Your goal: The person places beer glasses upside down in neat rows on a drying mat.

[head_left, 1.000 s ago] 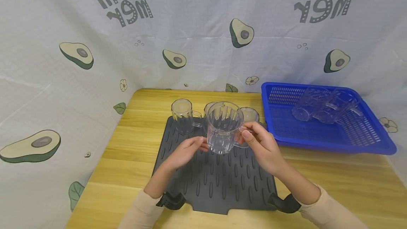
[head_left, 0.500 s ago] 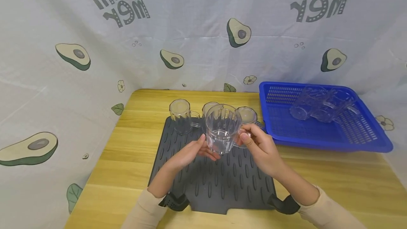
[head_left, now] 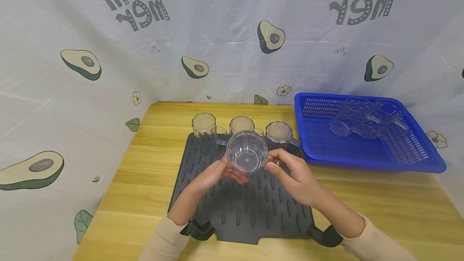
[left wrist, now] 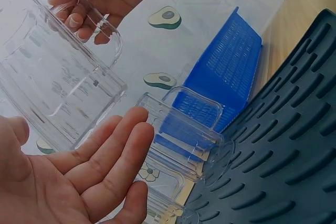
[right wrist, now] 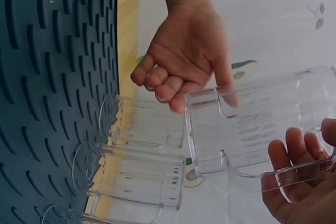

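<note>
A clear mug (head_left: 247,152) is held above the dark drying mat (head_left: 250,216), tipped so its open mouth faces the head camera. My right hand (head_left: 299,178) grips it by the handle, with fingers curled through the loop in the left wrist view. On the mug's other side, my left hand (head_left: 212,176) has its fingers extended under and beside the base, the thumb along the wall. Three more clear mugs stand upside down in a row at the mat's far edge: a left one (head_left: 204,132), a middle one (head_left: 241,124) and a right one (head_left: 279,131).
A blue plastic basket (head_left: 366,168) sits at the right on the wooden table (head_left: 134,180), with several clear mugs (head_left: 342,126) lying inside. Behind the table hangs a white curtain (head_left: 232,15) printed with avocados. Both wrists carry black straps.
The mug has tilted, turning its mouth toward the head camera, and shifted slightly left. My left hand has come in from the left to the mug's side and base. The right hand keeps its grip.
</note>
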`<state>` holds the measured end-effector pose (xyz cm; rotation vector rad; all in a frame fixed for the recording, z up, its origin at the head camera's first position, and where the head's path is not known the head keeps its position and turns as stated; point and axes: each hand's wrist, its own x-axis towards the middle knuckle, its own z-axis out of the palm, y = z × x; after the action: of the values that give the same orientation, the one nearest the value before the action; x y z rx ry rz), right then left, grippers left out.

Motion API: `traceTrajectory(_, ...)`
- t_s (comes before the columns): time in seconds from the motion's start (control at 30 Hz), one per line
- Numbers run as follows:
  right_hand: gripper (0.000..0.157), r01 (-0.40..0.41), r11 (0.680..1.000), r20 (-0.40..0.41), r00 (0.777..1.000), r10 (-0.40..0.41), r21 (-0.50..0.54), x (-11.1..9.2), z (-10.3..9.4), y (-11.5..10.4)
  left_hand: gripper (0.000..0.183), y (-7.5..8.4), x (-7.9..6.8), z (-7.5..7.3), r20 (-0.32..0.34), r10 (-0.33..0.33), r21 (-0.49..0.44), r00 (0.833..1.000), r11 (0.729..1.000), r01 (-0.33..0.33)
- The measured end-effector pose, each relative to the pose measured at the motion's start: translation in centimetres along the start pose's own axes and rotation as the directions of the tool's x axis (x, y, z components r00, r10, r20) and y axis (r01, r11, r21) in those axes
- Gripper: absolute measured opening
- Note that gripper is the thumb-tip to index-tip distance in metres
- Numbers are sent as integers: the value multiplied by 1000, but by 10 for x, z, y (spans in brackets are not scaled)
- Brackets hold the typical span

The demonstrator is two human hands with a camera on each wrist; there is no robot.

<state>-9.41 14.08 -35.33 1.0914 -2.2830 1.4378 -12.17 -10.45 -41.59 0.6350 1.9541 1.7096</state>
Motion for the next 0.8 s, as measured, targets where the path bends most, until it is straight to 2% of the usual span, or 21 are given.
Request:
traceTrajectory(0.1, 14, 28, 999, 24, 999, -28, -36, -1, 0, 1, 88, -1, 0, -1, -42, -34, -9, 999, 999, 33)
traceTrajectory(0.27, 12, 69, 996, 95, 993, -64, -49, -2, 1, 4, 88, -2, -2, -3, -123, -106, -41, 987, 994, 102)
traceTrajectory(0.47, 6, 87, 995, 145, 986, -81, -41, -5, 2, 5, 90, -3, -2, -5, -79, -78, -54, 994, 996, 73)
traceTrajectory(0.67, 5, 69, 995, 187, 981, -54, -75, -8, 4, 6, 87, -5, -1, -5, -98, -66, -68, 993, 996, 60)
traceTrajectory(0.8, 14, 62, 990, 229, 973, -32, -124, -11, 4, 7, 88, -7, 0, -4, -113, -80, -94, 990, 993, 69)
